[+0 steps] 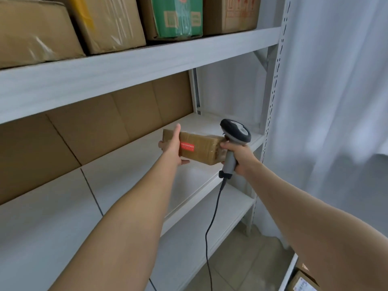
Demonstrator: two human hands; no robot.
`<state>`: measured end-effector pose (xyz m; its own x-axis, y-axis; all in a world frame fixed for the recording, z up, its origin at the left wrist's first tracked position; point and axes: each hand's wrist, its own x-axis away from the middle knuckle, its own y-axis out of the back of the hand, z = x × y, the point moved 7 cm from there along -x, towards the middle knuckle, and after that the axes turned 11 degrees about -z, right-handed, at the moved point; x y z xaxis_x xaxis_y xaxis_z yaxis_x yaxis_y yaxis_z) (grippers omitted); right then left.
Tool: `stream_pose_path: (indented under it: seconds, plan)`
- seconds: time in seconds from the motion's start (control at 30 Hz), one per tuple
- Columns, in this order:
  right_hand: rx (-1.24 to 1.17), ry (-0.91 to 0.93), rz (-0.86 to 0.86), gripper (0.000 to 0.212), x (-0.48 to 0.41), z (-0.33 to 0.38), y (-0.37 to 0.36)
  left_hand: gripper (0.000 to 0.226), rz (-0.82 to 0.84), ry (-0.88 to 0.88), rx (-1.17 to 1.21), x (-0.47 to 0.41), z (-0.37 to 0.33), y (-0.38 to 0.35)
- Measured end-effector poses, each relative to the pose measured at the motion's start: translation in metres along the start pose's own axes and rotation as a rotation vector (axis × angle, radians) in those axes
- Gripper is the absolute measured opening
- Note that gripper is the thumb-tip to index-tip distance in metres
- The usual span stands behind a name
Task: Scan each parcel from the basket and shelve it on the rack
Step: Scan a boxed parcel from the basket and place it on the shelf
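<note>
White steel shelving, the rack (134, 66), fills most of the view, with a pale curtain (336, 101) hanging just beyond the rack's right upright. On the rack's upper shelf stands a row of cardboard boxes (109, 22), one of them printed green (176, 17). Brown cardboard sheets (94, 131) line the back of the rack's middle shelf.

Over that middle shelf, toward the rack's right end, the parcel (201, 148) is held slightly tilted. It is a brown tape-wrapped block with a red label (187, 146) facing the camera. The left hand (173, 148) grasps the parcel's left end, thumb under the near edge and fingers reaching over the top. The right hand (239, 156) is clenched round the handle of a grey scanner (237, 131), and it lies against the parcel's right end. The scanner's dark head stands above the parcel. Its black cable (212, 217) drops in front of the rack's lower shelves toward the tiled floor (241, 259).
</note>
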<state>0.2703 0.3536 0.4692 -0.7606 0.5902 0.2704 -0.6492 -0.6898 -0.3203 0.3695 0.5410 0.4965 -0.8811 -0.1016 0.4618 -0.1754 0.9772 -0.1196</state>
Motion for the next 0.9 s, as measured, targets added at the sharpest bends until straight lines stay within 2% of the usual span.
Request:
stream_pose_path:
  seconds: [0.07,0.13,0.3,0.47,0.6,0.77,0.9]
  plan:
    - [0.033,0.011,-0.007,0.024,-0.013,0.005,-0.003,0.122,-0.018,0.031,-0.054,-0.013,0.002,-0.012]
    - [0.040,0.016,0.009,0.025,-0.027,0.010,-0.005,0.125,-0.014,0.062,-0.062,-0.036,0.006,-0.026]
    - [-0.054,-0.060,-0.028,0.020,-0.064,0.015,0.005,0.105,0.084,0.112,-0.123,-0.041,0.013,-0.056]
    - [-0.016,-0.163,0.002,0.041,-0.099,0.016,0.012,0.079,0.062,0.004,-0.067,-0.051,0.000,-0.089]
    - [-0.028,-0.181,0.022,0.045,-0.125,0.026,0.021,0.067,0.186,-0.020,-0.203,-0.045,0.010,-0.128]
    - [-0.006,-0.230,0.010,0.046,-0.151,0.032,0.031,0.071,0.249,-0.040,-0.286,-0.054,0.027,-0.161]
    - [-0.009,-0.270,0.017,0.032,-0.171,0.036,0.036,0.072,0.263,-0.070,-0.271,-0.071,0.024,-0.176]
